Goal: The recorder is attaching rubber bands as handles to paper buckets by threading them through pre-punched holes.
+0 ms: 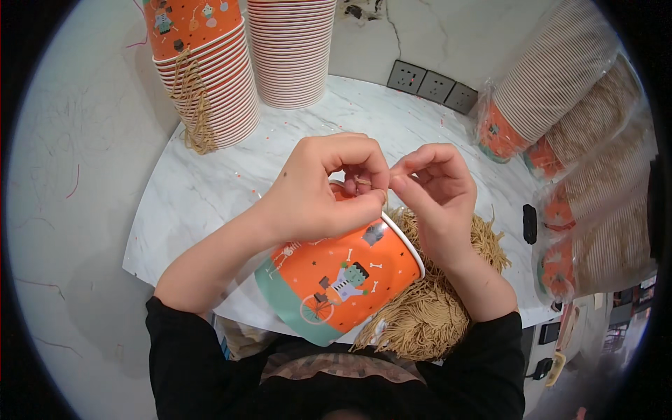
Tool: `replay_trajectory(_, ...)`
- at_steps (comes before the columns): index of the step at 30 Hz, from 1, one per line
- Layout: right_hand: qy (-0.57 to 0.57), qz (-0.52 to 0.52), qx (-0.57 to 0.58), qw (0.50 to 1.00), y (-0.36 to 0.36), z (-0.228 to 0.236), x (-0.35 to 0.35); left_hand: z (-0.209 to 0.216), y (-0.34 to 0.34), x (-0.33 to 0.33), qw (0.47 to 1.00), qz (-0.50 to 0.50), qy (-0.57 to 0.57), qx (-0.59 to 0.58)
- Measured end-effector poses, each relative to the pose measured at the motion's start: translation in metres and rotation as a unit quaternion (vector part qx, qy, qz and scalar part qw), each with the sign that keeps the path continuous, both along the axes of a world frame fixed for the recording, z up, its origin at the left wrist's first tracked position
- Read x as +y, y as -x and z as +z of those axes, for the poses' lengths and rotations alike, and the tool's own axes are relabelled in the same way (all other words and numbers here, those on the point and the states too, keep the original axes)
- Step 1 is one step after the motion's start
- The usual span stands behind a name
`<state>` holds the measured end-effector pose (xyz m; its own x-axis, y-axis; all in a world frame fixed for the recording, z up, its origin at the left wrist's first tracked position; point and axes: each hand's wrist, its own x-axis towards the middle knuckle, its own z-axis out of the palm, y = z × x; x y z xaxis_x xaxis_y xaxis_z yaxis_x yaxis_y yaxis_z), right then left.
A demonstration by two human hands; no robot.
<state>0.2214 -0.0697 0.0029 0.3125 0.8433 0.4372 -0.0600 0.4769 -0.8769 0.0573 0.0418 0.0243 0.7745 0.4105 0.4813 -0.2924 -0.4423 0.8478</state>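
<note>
- While the left hand wraps over the rim of an orange paper cup, its fingers are curled and its fingertips pinch a thin tan string at the cup's lip.
- Right hand — fingers bent, thumb and forefinger pinched on the other end of that same string, just beside the left fingertips.
- That cup lies tilted on its side at the near edge of the tabletop, mouth toward the right hand, its teal base toward the person; cartoon figures are printed on its wall.
- Under and to the right of the cup sits a loose heap of tan strings, touching the cup and the right wrist.
- At the far left corner stands a tall stack of matching orange cups with a bunch of strings hanging down its side — next to it a second stack of cups, showing striped rims.
- Along the right edge lie sleeves of cups in clear plastic bags.
- Wall sockets sit at the far edge, against the marble wall.
</note>
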Motion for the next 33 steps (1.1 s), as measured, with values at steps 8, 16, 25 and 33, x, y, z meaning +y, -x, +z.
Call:
replay_trajectory(8,-0.044,0.022,-0.143,0.989,0.003,0.006,-0.010,0.006,0.006,0.002,0.990,-0.060,0.123,0.031)
replay_trajectory(16,-0.030,0.005,-0.185,0.982,0.008,0.014,-0.019,0.016,0.010,0.003,0.961,-0.101,0.223,0.128)
replay_trajectory(25,-0.104,-0.137,-0.341,0.924,0.011,0.014,-0.022,0.018,0.014,0.009,0.947,-0.086,0.275,0.142)
replay_trajectory(33,-0.101,-0.141,-0.395,0.902,0.009,0.018,-0.026,0.020,0.014,0.008,0.953,-0.057,0.260,0.146)
